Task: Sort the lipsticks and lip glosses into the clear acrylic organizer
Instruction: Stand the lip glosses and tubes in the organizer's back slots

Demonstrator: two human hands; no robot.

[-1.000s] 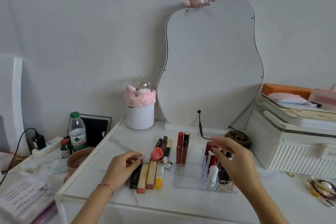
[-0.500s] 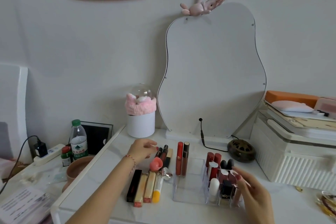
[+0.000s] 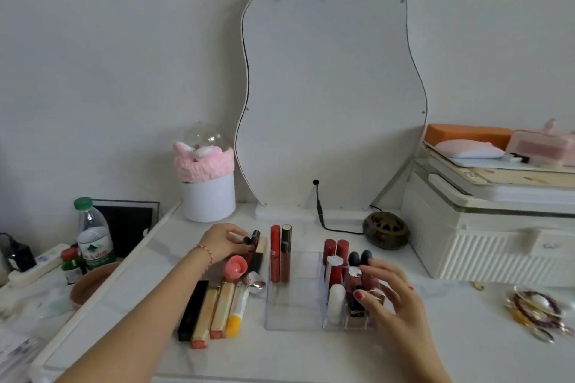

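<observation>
Left hand (image 3: 222,241) pinches a dark lip gloss (image 3: 252,239) on the tabletop (image 3: 435,336); right hand (image 3: 393,298) spread loose over organizer (image 3: 292,320), holding nothing. Next: lift gloss, drop into free slot.

Your worktop (image 3: 311,357) is white and marble-patterned. Directly on it sits the clear acrylic organizer (image 3: 292,305), with a row of tubes (image 3: 214,311) lying flat just left of it: one black, two gold, one yellow-tipped. Behind them rest more glosses (image 3: 257,246) and a pink rounded piece (image 3: 235,267). At the back you have a white tub (image 3: 209,197), the mirror's base (image 3: 280,213), and a dark round burner (image 3: 385,231); a white ribbed case (image 3: 485,246) stands at the right, beads (image 3: 535,311) in front of it.
</observation>
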